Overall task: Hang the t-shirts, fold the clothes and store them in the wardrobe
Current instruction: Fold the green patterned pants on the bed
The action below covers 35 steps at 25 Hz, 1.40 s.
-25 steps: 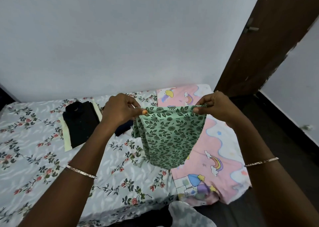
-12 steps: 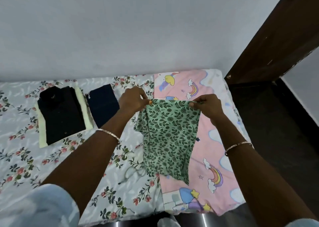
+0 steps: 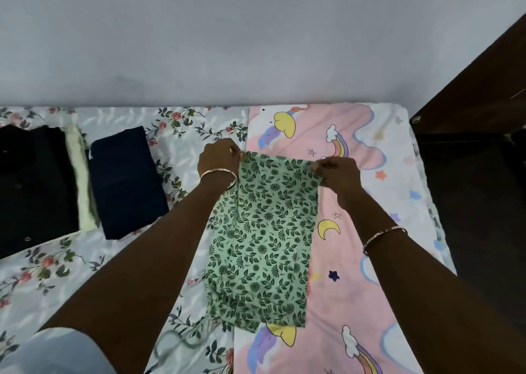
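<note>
1. while both arms reach toward 12 o'clock, the left hand [image 3: 217, 157] pinches the top left corner of the green leaf-print garment [image 3: 262, 240], fingers curled on the cloth.
2. right hand [image 3: 337, 174] pinches the top right corner; the top edge is stretched between the hands.
3. garment runs from centre toward 6 o'clock, over the seam where the floral bedsheet [image 3: 185, 129] meets the pink cartoon sheet [image 3: 370, 203].
4. at 9 o'clock: navy folded garment [image 3: 126, 180], just beside a pale yellow cloth [image 3: 81, 180] and a black folded garment [image 3: 34, 186].
5. at 3 o'clock: dark wooden door [image 3: 469, 103].
</note>
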Each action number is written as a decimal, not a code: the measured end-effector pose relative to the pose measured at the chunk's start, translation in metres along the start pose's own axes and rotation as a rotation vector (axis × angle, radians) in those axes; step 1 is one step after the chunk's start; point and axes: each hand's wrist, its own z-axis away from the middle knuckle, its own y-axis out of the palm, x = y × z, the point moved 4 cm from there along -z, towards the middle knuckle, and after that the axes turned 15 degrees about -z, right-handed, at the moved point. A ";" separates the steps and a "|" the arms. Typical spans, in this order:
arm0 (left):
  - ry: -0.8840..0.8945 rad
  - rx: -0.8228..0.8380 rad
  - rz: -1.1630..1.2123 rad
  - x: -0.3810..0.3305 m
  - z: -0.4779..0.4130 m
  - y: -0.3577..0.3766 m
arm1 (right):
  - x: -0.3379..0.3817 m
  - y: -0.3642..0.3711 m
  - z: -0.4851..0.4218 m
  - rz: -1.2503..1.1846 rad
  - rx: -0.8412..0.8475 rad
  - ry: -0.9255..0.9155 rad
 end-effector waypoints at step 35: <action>-0.494 0.654 0.703 0.111 0.223 0.202 | -0.246 -0.036 0.197 -0.060 -0.312 0.133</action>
